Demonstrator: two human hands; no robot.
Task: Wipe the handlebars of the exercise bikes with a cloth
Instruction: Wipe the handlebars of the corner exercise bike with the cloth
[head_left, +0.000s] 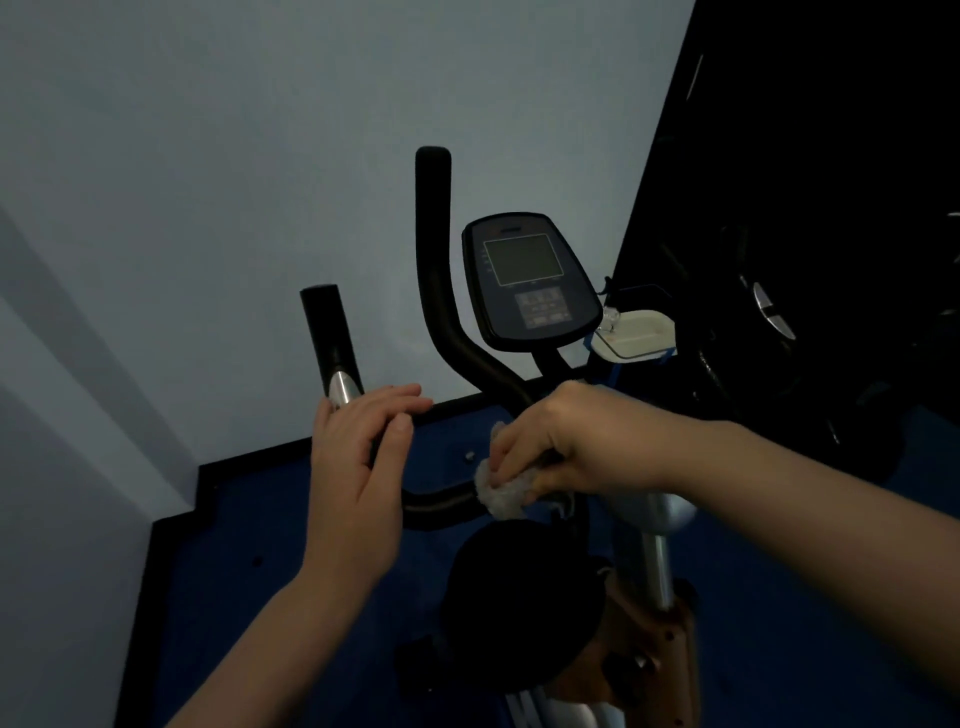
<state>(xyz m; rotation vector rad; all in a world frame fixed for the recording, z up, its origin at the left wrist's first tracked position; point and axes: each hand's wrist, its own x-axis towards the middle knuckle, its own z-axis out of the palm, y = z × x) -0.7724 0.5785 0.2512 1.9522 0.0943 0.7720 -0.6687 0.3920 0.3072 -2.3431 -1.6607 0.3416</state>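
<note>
A person leaned over an exercise bike in a dim room, wiping its black handlebar (441, 501) near the centre clamp, just below and in front of the console (530, 280). The right hand (566, 441) had its fingers curled round a small pale cloth (501, 493), pressing it onto the bar directly below the console — the cloth bunched and wrapped partly over the tube. The left hand (363, 467) lay on the same bar to the left of the console, fingers nearly straight and loosely draped over the bend where the chrome sensor (343, 387) showed; it appeared to be steadying the bike and was not grasping anything tightly.

As to progress, the frame gave little proof. No streaks or damp marks could be made out in the low light, so which stretches had already been cleaned could not be told. Judging from the cloth's place at the middle of the bar, the two upright grips — the short one (322, 322) left of the console and the tall curved one (434, 234) just beside it — probably remained to be wiped, as did the right-hand side, hidden behind the arm. A second machine (769, 312) stood in shadow to the right of the console, and its bars, if any, were too dark to see; the job looked well short of finished.
</note>
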